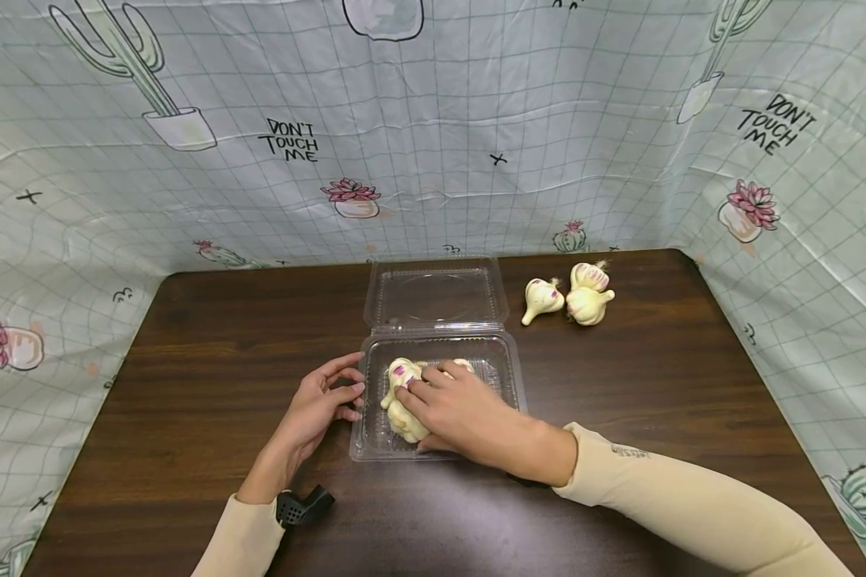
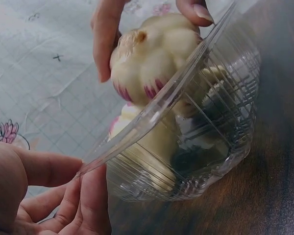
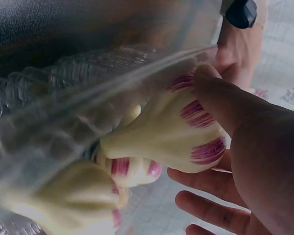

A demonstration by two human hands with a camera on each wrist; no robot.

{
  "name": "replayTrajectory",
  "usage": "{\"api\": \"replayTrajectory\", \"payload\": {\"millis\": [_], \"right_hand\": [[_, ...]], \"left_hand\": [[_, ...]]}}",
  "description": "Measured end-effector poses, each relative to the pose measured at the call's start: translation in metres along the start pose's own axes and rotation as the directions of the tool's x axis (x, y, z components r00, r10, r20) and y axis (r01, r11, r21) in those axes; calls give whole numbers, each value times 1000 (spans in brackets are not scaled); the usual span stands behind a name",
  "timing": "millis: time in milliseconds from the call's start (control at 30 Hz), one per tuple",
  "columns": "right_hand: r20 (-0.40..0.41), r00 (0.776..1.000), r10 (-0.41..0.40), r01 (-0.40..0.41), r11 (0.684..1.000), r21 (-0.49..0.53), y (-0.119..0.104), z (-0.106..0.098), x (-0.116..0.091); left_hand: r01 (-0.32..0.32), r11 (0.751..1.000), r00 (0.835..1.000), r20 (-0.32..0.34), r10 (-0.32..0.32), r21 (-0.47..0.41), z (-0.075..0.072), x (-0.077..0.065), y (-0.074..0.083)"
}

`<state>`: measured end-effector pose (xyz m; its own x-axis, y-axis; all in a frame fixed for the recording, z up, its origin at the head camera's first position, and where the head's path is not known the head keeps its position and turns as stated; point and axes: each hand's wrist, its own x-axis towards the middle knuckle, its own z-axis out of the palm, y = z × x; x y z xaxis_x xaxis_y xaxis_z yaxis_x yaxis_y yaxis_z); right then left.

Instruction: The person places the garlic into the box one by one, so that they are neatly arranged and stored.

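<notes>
A clear plastic clamshell container (image 1: 517, 377) lies on the table with its lid folded back. The left hand (image 1: 323, 401) pinches the rim at the left side between thumb and fingers, as the left wrist view shows. Over the tray, the right hand (image 1: 469, 413) holds a garlic bulb (image 3: 186, 127) between thumb and fingers; its purple-streaked base shows beside them. Other bulbs lie in the tray: one garlic bulb (image 1: 402, 372) at the left, another bulb (image 3: 68, 198) in the right wrist view. The right hand partly hides the contents in the head view.
Beyond the tray, the open lid (image 1: 433, 292) rests on the brown wooden table (image 1: 245, 320). Three more garlic bulbs (image 1: 544, 298) sit together at the back right. A patterned cloth curtain (image 1: 433, 144) hangs along the back and sides.
</notes>
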<state>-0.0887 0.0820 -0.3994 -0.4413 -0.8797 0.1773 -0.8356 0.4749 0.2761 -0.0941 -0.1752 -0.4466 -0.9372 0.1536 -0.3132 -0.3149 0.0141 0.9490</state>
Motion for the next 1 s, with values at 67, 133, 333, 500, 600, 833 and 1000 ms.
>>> {"api": "replayTrajectory", "payload": {"millis": [67, 133, 333, 500, 600, 833, 1000], "right_hand": [[1, 1000, 3, -3, 1000, 3, -1, 2, 1], [1, 1000, 7, -7, 1000, 5, -1, 3, 2], [31, 999, 22, -23, 1000, 6, -1, 5, 3], [41, 999, 17, -18, 1000, 7, -3, 8, 3], [41, 999, 15, -15, 1000, 13, -3, 10, 3], [17, 998, 53, -53, 998, 31, 8, 2, -6], [-8, 994, 106, -106, 993, 48, 27, -7, -19]], "left_hand": [[1, 1000, 1000, 2, -1, -1, 0, 0, 0], [1, 1000, 1000, 2, -1, -1, 0, 0, 1], [-4, 1000, 1000, 4, 4, -3, 1, 0, 1], [-1, 1000, 1000, 2, 1, -7, 1, -1, 0], [0, 1000, 1000, 4, 0, -11, 1, 0, -1], [-1, 1000, 1000, 14, 2, -14, 2, -1, 0], [-1, 1000, 1000, 18, 2, -12, 1, -2, 1]]}}
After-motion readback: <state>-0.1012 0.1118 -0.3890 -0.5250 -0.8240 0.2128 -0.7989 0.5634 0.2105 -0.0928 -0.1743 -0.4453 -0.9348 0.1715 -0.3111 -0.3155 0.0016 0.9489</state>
